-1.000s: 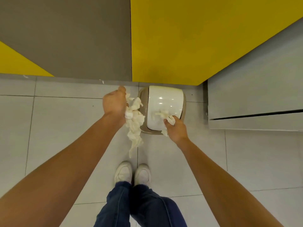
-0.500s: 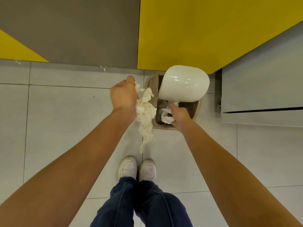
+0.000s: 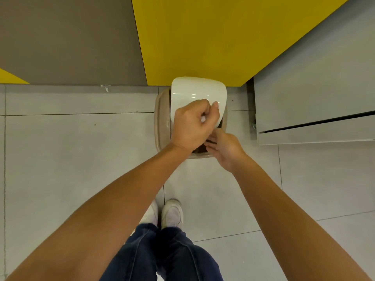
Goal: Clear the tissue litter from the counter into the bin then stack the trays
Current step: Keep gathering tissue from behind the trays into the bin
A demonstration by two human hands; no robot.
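A beige bin [image 3: 161, 120] with a white swing lid [image 3: 197, 91] stands on the floor against the yellow wall. My left hand [image 3: 192, 126] is curled over the bin's opening, with a small bit of white tissue [image 3: 203, 119] showing between its fingers. The rest of the tissue is hidden under the hand. At the bin's near right rim my right hand [image 3: 224, 149] has its fingers stretched flat toward the opening. Its fingertips are tucked under my left hand, and no tissue shows in it. The counter and trays are out of view.
A grey cabinet [image 3: 308, 102] with a dark gap along its lower edge stands right of the bin. Yellow [image 3: 213, 37] and grey-brown [image 3: 67, 41] wall panels rise behind. My white shoes [image 3: 172, 213] stand on the pale floor tiles just before the bin.
My left hand has moved right from beside the bin to over its opening, and the hanging tissue wad is now mostly out of sight. The right hand's tissue is gone; the lid has swung lower.
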